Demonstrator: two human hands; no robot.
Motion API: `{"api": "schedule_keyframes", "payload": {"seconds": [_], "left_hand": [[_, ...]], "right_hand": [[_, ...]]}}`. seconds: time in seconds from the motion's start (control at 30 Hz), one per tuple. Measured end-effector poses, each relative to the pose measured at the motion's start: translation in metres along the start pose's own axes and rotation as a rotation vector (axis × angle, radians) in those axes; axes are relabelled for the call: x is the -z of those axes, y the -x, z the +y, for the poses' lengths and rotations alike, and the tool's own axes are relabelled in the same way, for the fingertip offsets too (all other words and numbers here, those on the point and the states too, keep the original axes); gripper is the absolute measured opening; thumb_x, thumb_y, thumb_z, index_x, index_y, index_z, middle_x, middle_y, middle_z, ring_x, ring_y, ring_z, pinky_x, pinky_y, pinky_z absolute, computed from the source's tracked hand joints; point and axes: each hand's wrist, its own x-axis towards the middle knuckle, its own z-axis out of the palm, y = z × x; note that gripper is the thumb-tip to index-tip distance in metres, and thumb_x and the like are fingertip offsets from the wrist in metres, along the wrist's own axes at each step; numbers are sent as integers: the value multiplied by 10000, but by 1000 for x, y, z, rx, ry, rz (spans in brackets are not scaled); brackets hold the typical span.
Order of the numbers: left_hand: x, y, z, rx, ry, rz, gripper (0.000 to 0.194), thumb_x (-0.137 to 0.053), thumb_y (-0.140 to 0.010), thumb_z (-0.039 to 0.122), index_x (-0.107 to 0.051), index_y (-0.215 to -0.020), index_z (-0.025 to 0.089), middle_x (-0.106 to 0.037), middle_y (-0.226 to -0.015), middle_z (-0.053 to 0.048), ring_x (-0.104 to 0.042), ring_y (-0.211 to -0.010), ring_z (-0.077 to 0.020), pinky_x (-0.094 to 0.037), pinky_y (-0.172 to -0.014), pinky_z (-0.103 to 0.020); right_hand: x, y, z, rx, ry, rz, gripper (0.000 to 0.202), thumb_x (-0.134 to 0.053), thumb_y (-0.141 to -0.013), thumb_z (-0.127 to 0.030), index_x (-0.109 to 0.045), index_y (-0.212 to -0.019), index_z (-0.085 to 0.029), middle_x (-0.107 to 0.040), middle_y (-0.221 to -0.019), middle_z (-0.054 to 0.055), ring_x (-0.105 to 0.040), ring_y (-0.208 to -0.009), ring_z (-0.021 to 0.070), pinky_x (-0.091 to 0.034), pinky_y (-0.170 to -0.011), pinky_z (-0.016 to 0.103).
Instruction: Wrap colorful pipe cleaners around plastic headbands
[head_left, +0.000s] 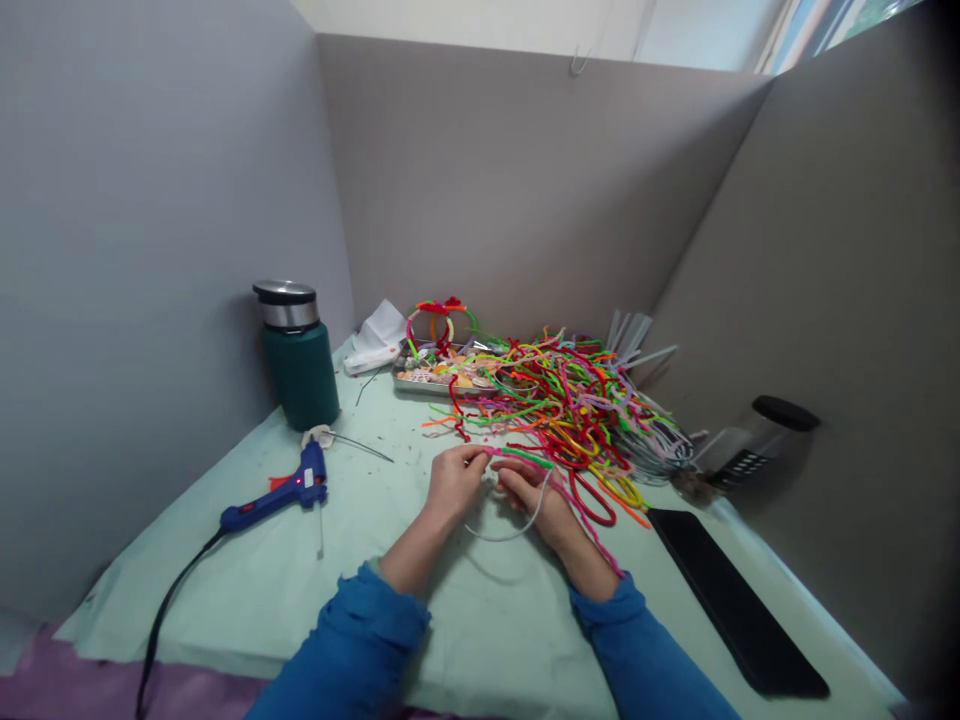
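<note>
My left hand (456, 480) is closed in a pinch on one end of a pink pipe cleaner (592, 535). Its tail runs past my right wrist and along the forearm. My right hand (541, 500) is closed too, fingers bent around the pink strand beside a short green piece (529, 457). A thin grey-white wire (506, 539) bows down in a curve between the two hands. How its ends meet the pink strand is hidden by my fingers.
Behind my hands lies a heap of coloured pipe cleaners (570, 390), next to a metal tray (420, 387) of small decorations. A blue glue gun (277, 497) and green bottle (300, 375) stand left. At right are a black phone-like slab (735, 600) and a clear, black-lidded bottle (757, 445).
</note>
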Motion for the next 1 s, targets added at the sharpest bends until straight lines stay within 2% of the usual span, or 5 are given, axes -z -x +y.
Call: {"api": "schedule_keyframes", "payload": {"seconds": [0.23, 0.4, 0.53, 0.77, 1.0], "left_hand": [[-3, -5, -9, 132, 66, -59, 267, -519, -750, 313, -614, -567, 143, -482, -470, 35, -421, -484, -95, -272, -482, -210], [-4, -4, -5, 281, 169, -207, 280, -536, -734, 371, -563, -559, 153, -312, -356, 78, -258, -347, -64, -179, -399, -214], [-2, -2, -1, 330, 225, -340, 257, -557, -711, 369, -585, -589, 144, -323, -353, 78, -243, -324, -56, -150, -383, -217], [1, 3, 1, 300, 211, -513, 239, -595, -668, 336, -618, -581, 115, -381, -384, 50, -277, -357, -57, -153, -393, -227], [0, 5, -4, 231, 128, -558, 268, -596, -672, 348, -561, -519, 130, -361, -403, 59, -262, -384, -55, -170, -415, -228]], "right_hand": [[3, 0, -4, 42, 12, 77, 241, -656, -724, -404, -632, -627, -184, -475, -458, -30, -385, -415, 99, -252, -399, 232], [5, -3, -1, 18, -75, 86, 285, -646, -709, -449, -662, -793, -177, -520, -529, -23, -388, -424, 95, -263, -394, 221], [12, -7, 7, -4, -142, 53, 296, -669, -699, -407, -672, -892, -183, -601, -642, 3, -436, -476, 96, -308, -431, 218], [26, -4, -1, -45, -135, -138, 303, -737, -643, -322, -710, -915, -192, -675, -835, 49, -578, -663, 147, -426, -575, 252], [23, -2, -10, 23, -40, -229, 141, -738, -647, -306, -704, -694, -177, -610, -691, 6, -531, -668, 143, -412, -616, 246]]}}
